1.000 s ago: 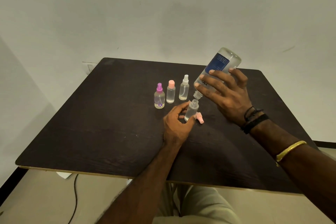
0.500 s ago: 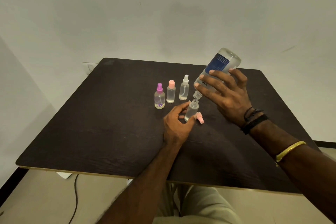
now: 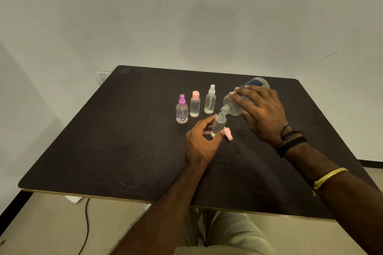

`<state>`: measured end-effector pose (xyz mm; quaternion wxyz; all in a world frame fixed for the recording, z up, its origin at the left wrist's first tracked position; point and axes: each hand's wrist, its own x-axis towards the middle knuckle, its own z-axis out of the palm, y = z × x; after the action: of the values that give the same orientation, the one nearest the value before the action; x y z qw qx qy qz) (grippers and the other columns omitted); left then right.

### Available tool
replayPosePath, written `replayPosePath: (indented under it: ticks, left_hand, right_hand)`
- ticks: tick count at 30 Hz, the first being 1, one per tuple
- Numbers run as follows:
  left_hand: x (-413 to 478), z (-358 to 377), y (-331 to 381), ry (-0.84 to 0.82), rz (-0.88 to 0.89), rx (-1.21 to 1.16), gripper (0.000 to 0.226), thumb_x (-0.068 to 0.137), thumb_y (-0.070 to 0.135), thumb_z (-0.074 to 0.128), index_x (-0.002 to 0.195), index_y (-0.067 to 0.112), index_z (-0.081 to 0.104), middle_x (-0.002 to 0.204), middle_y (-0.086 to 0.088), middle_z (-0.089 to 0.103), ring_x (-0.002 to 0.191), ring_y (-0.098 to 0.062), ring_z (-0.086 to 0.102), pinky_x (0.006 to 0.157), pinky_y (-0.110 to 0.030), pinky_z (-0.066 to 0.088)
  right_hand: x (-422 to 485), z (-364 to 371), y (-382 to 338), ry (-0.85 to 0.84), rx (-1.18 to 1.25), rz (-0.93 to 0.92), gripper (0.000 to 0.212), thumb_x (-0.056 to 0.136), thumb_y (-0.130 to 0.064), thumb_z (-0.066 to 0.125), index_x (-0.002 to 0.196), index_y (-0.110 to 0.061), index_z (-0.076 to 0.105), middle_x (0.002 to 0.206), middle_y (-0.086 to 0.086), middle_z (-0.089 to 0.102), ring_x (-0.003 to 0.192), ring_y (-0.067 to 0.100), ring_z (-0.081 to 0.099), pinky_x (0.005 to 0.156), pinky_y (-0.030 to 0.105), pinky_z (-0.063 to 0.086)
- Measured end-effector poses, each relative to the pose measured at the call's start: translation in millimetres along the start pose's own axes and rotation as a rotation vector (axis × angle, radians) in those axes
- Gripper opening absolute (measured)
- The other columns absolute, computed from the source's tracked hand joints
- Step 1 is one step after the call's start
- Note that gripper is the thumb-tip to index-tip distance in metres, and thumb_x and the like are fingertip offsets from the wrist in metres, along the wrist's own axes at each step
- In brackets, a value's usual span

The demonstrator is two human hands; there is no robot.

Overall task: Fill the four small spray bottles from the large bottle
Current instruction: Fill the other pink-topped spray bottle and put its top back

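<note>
My right hand, gripping the large bottle, has lowered its mouth to the uncapped spray bottle my left hand pinches near the table's middle; I judge pouring underway.

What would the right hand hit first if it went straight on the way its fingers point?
Probably the white-topped bottle, just beyond the fingertips of the right hand; depth is unclear, so it might pass behind it.

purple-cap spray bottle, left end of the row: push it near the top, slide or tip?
Probably tips: the purple-cap bottle stands upright, taller than wide, on the smooth table. Likely light: small, clear plastic. Round body, so it may roll once down.
</note>
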<state>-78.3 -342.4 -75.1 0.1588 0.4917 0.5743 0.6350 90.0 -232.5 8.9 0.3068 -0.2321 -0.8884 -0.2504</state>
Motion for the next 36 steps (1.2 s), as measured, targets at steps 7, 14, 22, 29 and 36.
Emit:
replayPosePath:
  ticks: [7,14,22,29,36]
  left_hand:
    - [0,1,0,0.017,-0.016,-0.036,0.049,0.082,0.019,0.081,0.129,0.017,0.067,0.115,0.007,0.073,0.103,-0.007,0.070,0.084,-0.031,0.061]
    - [1,1,-1,0.012,-0.059,-0.029,0.051,0.082,0.015,0.082,0.131,0.015,0.066,0.116,0.007,0.073,0.105,-0.002,0.069,0.086,-0.023,0.059]
    - [2,1,-3,0.009,-0.093,-0.006,0.052,0.083,0.016,0.082,0.132,0.019,0.065,0.117,0.008,0.072,0.107,-0.001,0.067,0.089,-0.021,0.058]
    - [3,0,-3,0.009,-0.100,0.002,0.052,0.082,0.015,0.082,0.131,0.018,0.065,0.116,0.009,0.072,0.105,0.001,0.067,0.088,-0.020,0.058]
    - [2,1,-4,-0.001,-0.102,0.017,0.053,0.082,0.014,0.083,0.132,0.017,0.064,0.118,0.007,0.072,0.105,0.001,0.067,0.089,-0.019,0.057]
  right_hand:
    - [-3,1,-4,-0.155,0.251,0.287,0.071,0.083,-0.030,0.078,0.147,-0.019,0.049,0.140,0.006,0.059,0.123,0.029,0.055,0.092,0.049,0.054]
    - [9,3,-8,-0.073,0.564,0.630,0.082,0.077,-0.041,0.085,0.146,-0.013,0.050,0.139,0.006,0.062,0.122,0.019,0.061,0.099,0.038,0.055]
    - [11,18,-18,-0.016,0.646,0.899,0.079,0.079,-0.039,0.084,0.145,-0.012,0.050,0.137,0.005,0.063,0.119,0.018,0.062,0.095,0.024,0.049]
    - [3,27,-24,-0.055,0.626,0.870,0.074,0.081,-0.036,0.082,0.143,-0.011,0.050,0.137,0.006,0.062,0.123,0.022,0.061,0.103,0.033,0.051]
    - [1,26,-29,-0.058,0.648,0.917,0.077,0.085,-0.029,0.081,0.149,-0.009,0.042,0.142,0.009,0.058,0.128,0.023,0.057,0.102,0.026,0.044]
